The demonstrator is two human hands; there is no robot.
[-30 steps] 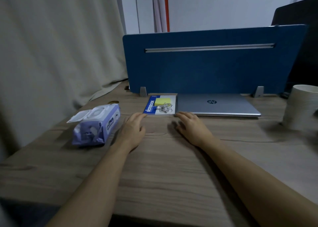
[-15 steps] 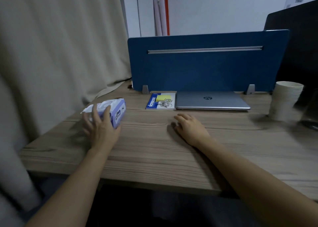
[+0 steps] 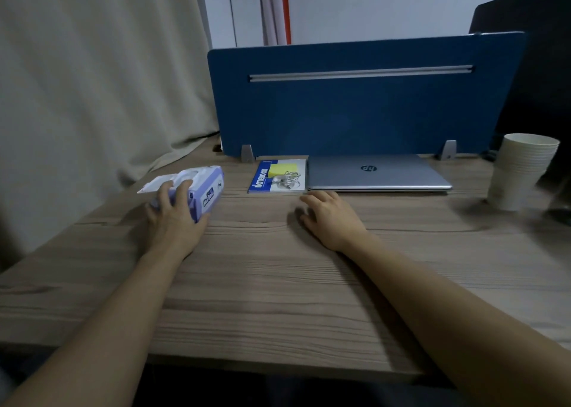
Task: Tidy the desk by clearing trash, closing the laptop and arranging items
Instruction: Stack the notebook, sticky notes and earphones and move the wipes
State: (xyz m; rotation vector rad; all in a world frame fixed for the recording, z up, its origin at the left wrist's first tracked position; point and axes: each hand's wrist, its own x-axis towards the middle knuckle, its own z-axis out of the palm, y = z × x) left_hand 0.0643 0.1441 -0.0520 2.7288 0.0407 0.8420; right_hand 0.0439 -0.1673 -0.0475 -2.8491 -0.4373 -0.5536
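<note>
Arranging step: left hand point(image 3: 173, 218) gripping wet-wipes pack point(image 3: 197, 192) at worktop point(image 3: 278, 283) left side, fingers point(image 3: 184, 190) curled over its near end. Right hand point(image 3: 332, 218) flat, relaxed, holding nothing, just before closed laptop point(image 3: 377, 173). Pack's long axis running near-left to far-right, flip lid up. Next: probably lining pack up beside notebook point(image 3: 262, 178).
</note>
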